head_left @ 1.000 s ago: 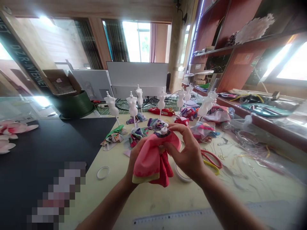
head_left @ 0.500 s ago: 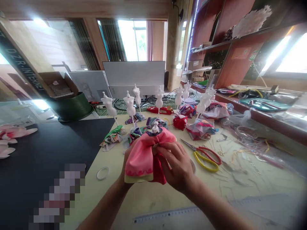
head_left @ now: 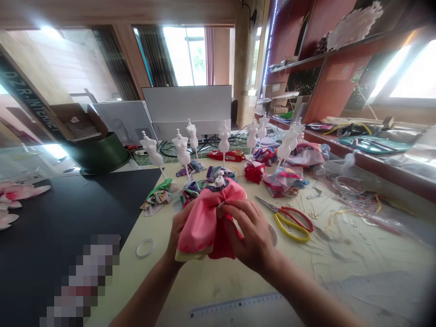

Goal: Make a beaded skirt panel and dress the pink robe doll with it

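A pink doll garment (head_left: 199,220) with a pale green hem sits on a small white mannequin (head_left: 220,178), whose neck knob pokes out of the dark patterned collar. Red cloth (head_left: 221,243) shows below its front. My left hand (head_left: 177,229) is wrapped round the garment from behind on the left; most of its fingers are hidden by the cloth. With bent fingers, my right hand (head_left: 251,229) pinches the cloth at the garment's front, just under the collar. To the right of that hand lie scissors (head_left: 289,222) with one red and one yellow handle.
Several bare white mannequins (head_left: 183,150) stand behind, with bundles of printed fabric (head_left: 160,197) around their bases. A clear ruler (head_left: 238,303) lies in front, a white ring (head_left: 145,248) at left. Plastic bags and loose chains (head_left: 359,231) cover the right side. A monitor (head_left: 187,109) stands behind.
The garment has tilted slightly, its hem shifting a little left. Both hands keep their hold, the right still at the front below the collar. The whole view has shifted slightly.
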Action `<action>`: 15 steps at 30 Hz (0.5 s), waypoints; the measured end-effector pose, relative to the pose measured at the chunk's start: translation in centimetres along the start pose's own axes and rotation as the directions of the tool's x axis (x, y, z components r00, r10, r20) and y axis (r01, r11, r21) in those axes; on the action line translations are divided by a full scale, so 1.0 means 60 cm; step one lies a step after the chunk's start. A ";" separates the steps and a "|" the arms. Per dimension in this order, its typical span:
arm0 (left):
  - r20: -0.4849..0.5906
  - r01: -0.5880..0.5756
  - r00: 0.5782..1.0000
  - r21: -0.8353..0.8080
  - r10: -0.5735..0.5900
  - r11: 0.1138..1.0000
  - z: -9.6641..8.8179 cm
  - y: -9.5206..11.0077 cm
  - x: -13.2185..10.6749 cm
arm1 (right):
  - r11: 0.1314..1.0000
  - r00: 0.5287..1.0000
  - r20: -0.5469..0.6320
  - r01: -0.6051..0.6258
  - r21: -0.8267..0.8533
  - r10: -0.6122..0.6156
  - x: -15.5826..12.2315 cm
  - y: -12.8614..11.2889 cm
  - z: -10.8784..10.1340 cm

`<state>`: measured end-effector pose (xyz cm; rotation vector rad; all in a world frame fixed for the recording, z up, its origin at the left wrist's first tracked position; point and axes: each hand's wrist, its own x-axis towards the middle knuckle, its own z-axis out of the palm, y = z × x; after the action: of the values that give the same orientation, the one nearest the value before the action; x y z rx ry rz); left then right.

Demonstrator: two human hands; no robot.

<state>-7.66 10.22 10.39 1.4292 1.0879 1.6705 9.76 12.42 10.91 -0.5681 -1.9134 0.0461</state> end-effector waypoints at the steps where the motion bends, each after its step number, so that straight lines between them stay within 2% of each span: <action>1: 0.016 -0.017 1.000 -0.003 0.018 1.000 0.002 0.005 0.001 | 1.000 1.000 -0.009 -0.003 0.004 0.003 0.001 0.000 0.000; 4: 0.044 -0.050 0.998 0.031 0.049 0.998 0.010 0.018 0.001 | 1.000 0.999 -0.036 -0.011 0.009 0.011 0.005 0.000 0.000; 8: 0.020 -0.018 1.000 0.084 0.016 0.996 0.018 0.025 0.000 | 0.999 0.999 -0.030 -0.040 0.034 0.041 0.006 0.000 0.001; 15: 0.057 -0.082 0.995 0.076 0.078 0.994 0.012 0.025 0.002 | 0.992 0.997 -0.047 -0.063 0.108 0.068 0.003 -0.003 0.002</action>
<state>-6.90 9.79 11.85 1.5773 1.0895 1.6509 9.55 12.36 11.06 -0.5548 -1.8316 0.1736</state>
